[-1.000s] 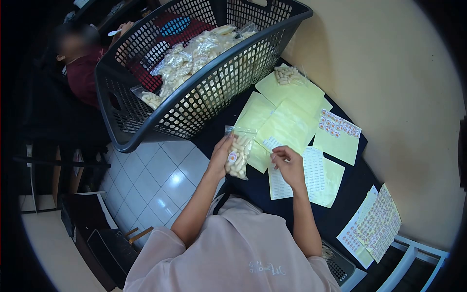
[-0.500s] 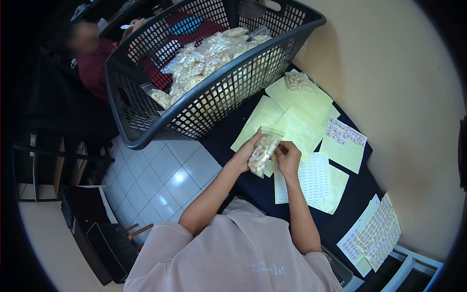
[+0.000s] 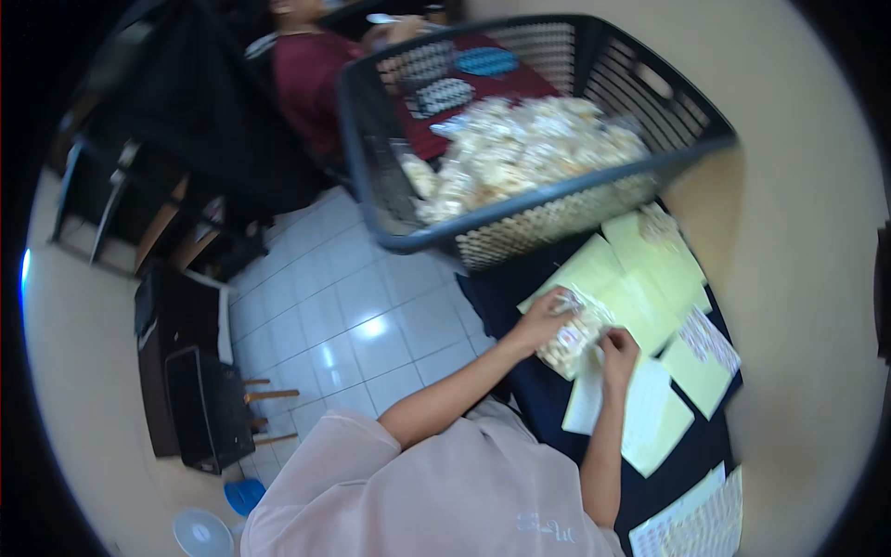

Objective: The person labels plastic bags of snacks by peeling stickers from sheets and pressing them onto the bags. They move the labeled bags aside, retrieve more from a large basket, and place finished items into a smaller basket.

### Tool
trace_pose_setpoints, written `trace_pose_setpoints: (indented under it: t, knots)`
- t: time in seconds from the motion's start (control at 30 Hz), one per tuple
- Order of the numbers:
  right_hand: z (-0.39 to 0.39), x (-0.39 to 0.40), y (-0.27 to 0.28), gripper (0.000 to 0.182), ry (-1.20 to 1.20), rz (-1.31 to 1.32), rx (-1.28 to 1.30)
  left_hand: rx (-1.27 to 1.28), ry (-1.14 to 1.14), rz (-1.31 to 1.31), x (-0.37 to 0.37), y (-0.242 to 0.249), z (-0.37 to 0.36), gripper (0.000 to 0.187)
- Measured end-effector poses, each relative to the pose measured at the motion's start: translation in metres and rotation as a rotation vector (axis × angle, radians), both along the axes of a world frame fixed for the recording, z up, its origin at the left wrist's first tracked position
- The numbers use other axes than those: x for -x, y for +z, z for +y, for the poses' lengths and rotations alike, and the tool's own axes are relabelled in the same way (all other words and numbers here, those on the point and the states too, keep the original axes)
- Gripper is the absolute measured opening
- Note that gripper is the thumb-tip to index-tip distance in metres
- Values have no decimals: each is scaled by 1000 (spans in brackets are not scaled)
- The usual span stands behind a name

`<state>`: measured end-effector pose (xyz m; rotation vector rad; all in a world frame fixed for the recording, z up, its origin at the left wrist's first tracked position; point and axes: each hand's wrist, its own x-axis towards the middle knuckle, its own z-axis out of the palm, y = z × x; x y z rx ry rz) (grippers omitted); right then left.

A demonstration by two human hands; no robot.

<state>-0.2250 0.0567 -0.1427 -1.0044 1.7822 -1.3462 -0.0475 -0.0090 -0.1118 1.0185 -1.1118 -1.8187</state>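
A clear plastic bag of pale, stubby snack pieces (image 3: 564, 355) is held over the papers, tilted, with a small round sticker on its front. My left hand (image 3: 543, 322) is closed around the bag's upper left side, near its crinkled top. At the bag's right edge is my right hand (image 3: 619, 356), its fingers curled in a pinch; blur hides what is between them. Yellow backing sheets (image 3: 640, 297) lie beneath and beyond my hands, and white label sheets (image 3: 647, 408) are just below the right one.
A large dark plastic basket (image 3: 408, 243) full of similar bags (image 3: 538, 139) stands at the table's far end. Beyond it sits a person in a maroon shirt (image 3: 311, 88). Sticker sheets (image 3: 691, 520) rest at the near right, beside the wall. Tiled floor (image 3: 371, 325) lies to the left.
The view has swung left, so the basket, papers and hands appear farther right. Both hands stay at the bag, which now leans more. The picture is more blurred.
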Motion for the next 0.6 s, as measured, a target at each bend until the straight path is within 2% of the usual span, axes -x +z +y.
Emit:
trace_pose_setpoints:
  t: [0.07, 0.1, 0.13, 0.23, 0.37, 0.4, 0.43, 0.5, 0.53, 0.57, 0.6]
  knots:
    - [1, 0, 0, 6, -2, -206, 62, 168, 52, -75, -14, -5, -2, 19]
    - [1, 4, -3, 4, -17, -198, 55, 235, 58, -135, -20, -6, -4, 18]
    - [1, -7, 19, 3, -66, -210, 87, 259, 81, -122, -24, -3, -5, 17]
    - [1, -26, 52, 14, 14, -292, 195, 273, 86, -184, -32, 1, 0, 23]
    - [2, -42, 66, 11, 116, -246, 201, 354, 184, -242, -28, 16, 9, 28]
    - [3, -43, 65, 10, 140, -215, 214, 315, 136, -338, -30, 21, 9, 31]
    - [4, -45, 66, 10, 164, -221, 226, 281, 163, -289, -29, 20, 10, 34]
    - [8, -44, 71, 7, 79, -131, 158, 333, 180, -348, -30, 9, 8, 34]
    - [9, -43, 74, 5, 90, -128, 143, 336, 168, -379, -32, 9, 8, 27]
    - [10, -41, 75, 5, 96, -125, 126, 431, 232, -207, -31, 6, 10, 18]
    - [11, -39, 74, 8, 124, -124, 95, 394, 226, -119, -33, 13, 11, 14]
